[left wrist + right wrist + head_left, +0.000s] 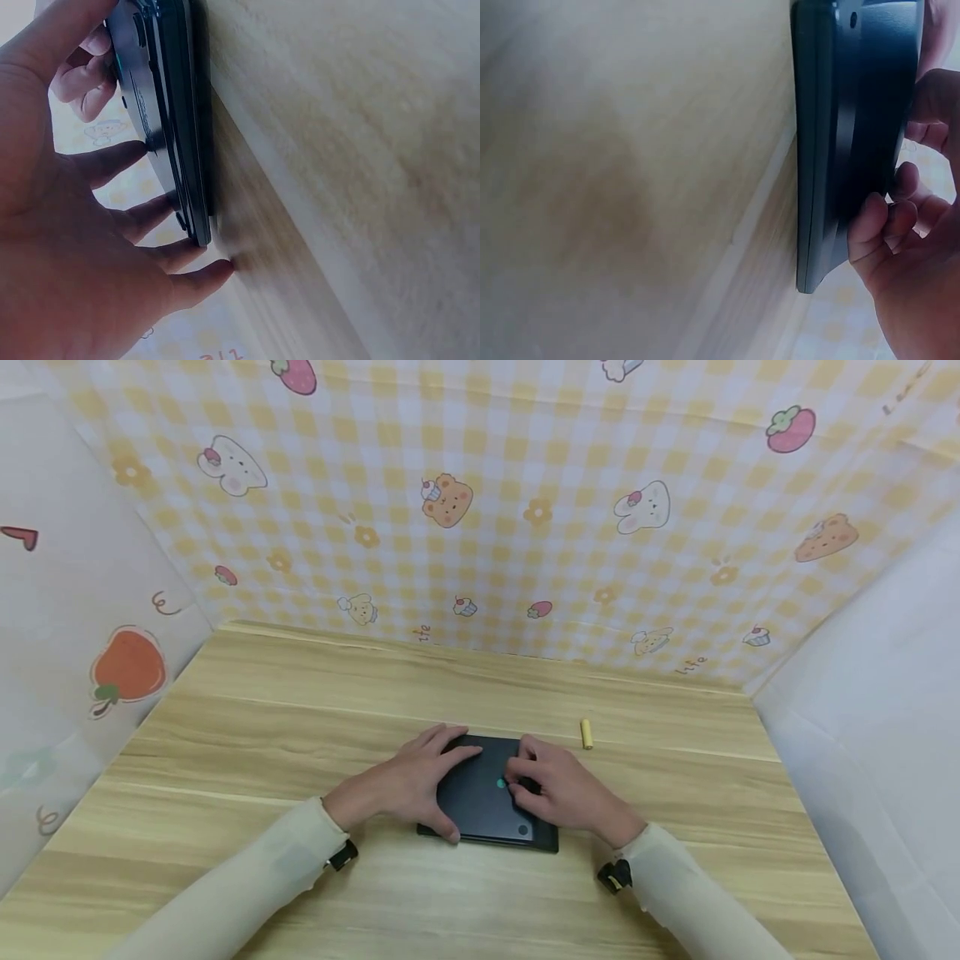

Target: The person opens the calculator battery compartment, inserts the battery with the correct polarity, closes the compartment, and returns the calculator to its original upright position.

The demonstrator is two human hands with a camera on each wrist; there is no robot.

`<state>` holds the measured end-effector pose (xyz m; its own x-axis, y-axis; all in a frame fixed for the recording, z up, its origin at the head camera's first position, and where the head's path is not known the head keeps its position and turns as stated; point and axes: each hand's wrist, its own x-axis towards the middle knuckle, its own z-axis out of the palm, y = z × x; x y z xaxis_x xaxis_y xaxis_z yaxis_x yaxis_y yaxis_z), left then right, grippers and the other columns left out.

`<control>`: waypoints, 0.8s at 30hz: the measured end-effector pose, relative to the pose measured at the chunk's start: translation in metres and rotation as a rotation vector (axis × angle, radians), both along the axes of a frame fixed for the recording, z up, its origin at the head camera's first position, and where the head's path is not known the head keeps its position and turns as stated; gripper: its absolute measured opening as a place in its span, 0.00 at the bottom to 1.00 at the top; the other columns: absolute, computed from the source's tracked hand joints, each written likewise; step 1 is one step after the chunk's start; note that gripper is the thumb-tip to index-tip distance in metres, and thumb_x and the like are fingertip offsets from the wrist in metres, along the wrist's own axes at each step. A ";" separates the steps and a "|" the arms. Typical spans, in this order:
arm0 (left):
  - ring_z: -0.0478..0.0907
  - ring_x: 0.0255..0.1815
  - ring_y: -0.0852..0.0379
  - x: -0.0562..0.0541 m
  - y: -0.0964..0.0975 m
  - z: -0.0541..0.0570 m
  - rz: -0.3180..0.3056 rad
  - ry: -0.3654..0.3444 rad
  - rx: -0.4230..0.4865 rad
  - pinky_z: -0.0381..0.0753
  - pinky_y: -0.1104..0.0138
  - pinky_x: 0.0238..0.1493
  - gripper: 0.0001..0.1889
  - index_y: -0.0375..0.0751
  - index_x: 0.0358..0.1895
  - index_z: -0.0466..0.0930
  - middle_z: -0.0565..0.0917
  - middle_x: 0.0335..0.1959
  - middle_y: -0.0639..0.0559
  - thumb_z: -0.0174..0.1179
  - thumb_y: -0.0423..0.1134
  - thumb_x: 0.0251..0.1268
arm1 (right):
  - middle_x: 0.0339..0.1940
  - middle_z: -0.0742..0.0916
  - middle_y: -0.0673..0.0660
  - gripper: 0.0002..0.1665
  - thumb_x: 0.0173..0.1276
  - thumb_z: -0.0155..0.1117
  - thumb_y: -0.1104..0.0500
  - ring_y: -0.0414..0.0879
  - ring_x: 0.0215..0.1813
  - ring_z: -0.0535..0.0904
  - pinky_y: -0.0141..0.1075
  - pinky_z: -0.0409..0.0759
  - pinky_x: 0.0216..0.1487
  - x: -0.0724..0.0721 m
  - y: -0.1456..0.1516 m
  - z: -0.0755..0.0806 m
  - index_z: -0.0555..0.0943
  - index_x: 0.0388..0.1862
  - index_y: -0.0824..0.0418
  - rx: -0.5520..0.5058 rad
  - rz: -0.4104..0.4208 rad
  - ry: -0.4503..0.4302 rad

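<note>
A flat, dark rectangular case with a round dark spot near one corner lies on the wooden table. My left hand spreads over its left part, thumb at the near edge. In the left wrist view, its fairly straight fingers reach the case's top and side. My right hand rests on the right part with fingers curled, thumb and index finger beside a small green dot. I cannot tell whether they pinch something small. The right wrist view shows the curled fingers against the case's edge.
A short yellow cylinder lies on the wooden table beyond my right hand. Behind the table hangs a yellow checked cloth with cartoon prints. Pale cloth walls stand at left and right.
</note>
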<state>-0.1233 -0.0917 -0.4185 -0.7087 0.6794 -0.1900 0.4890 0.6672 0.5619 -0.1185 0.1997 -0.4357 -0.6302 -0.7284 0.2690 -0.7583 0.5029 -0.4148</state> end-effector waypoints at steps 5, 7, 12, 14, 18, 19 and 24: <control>0.46 0.89 0.37 0.000 0.000 -0.002 0.001 -0.005 0.009 0.58 0.39 0.82 0.62 0.49 0.88 0.64 0.52 0.90 0.43 0.88 0.60 0.49 | 0.36 0.75 0.46 0.06 0.75 0.69 0.63 0.36 0.34 0.67 0.31 0.70 0.34 -0.001 -0.001 -0.004 0.85 0.39 0.51 0.001 -0.001 0.014; 0.46 0.89 0.37 0.000 0.000 -0.002 0.003 -0.006 0.011 0.59 0.39 0.82 0.62 0.49 0.88 0.64 0.52 0.90 0.43 0.88 0.60 0.49 | 0.36 0.75 0.46 0.06 0.75 0.69 0.63 0.36 0.34 0.67 0.31 0.70 0.34 -0.001 0.000 -0.005 0.85 0.40 0.51 0.000 -0.002 0.016; 0.46 0.89 0.38 -0.001 0.000 -0.003 0.005 -0.011 0.007 0.60 0.41 0.82 0.62 0.49 0.88 0.64 0.52 0.90 0.44 0.88 0.60 0.50 | 0.36 0.75 0.47 0.06 0.75 0.68 0.63 0.36 0.34 0.67 0.31 0.70 0.34 -0.001 0.000 -0.006 0.86 0.40 0.51 -0.002 -0.005 0.021; 0.46 0.90 0.38 -0.001 0.000 -0.002 0.005 -0.013 0.007 0.60 0.41 0.82 0.62 0.50 0.88 0.64 0.52 0.91 0.44 0.88 0.60 0.50 | 0.36 0.75 0.48 0.06 0.76 0.68 0.63 0.36 0.34 0.67 0.31 0.70 0.34 -0.001 0.000 -0.006 0.86 0.41 0.52 -0.002 -0.007 0.020; 0.46 0.89 0.38 -0.001 0.000 -0.002 0.003 -0.023 0.022 0.63 0.41 0.80 0.62 0.49 0.88 0.64 0.52 0.90 0.43 0.88 0.59 0.50 | 0.36 0.75 0.48 0.05 0.76 0.68 0.63 0.36 0.34 0.67 0.31 0.69 0.34 -0.001 0.000 -0.006 0.86 0.41 0.52 -0.001 -0.009 0.022; 0.46 0.89 0.38 -0.001 0.000 -0.002 0.003 -0.026 0.028 0.64 0.41 0.80 0.61 0.48 0.88 0.64 0.52 0.90 0.43 0.88 0.58 0.50 | 0.36 0.75 0.48 0.05 0.76 0.68 0.63 0.36 0.34 0.67 0.31 0.69 0.34 -0.001 0.000 -0.006 0.86 0.41 0.52 -0.001 -0.009 0.024; 0.46 0.89 0.38 -0.002 0.000 -0.002 0.002 -0.040 0.034 0.66 0.41 0.79 0.61 0.48 0.88 0.63 0.51 0.90 0.42 0.88 0.57 0.51 | 0.36 0.74 0.47 0.05 0.76 0.67 0.63 0.36 0.34 0.67 0.31 0.69 0.34 -0.002 0.000 -0.006 0.85 0.40 0.52 -0.002 -0.007 0.033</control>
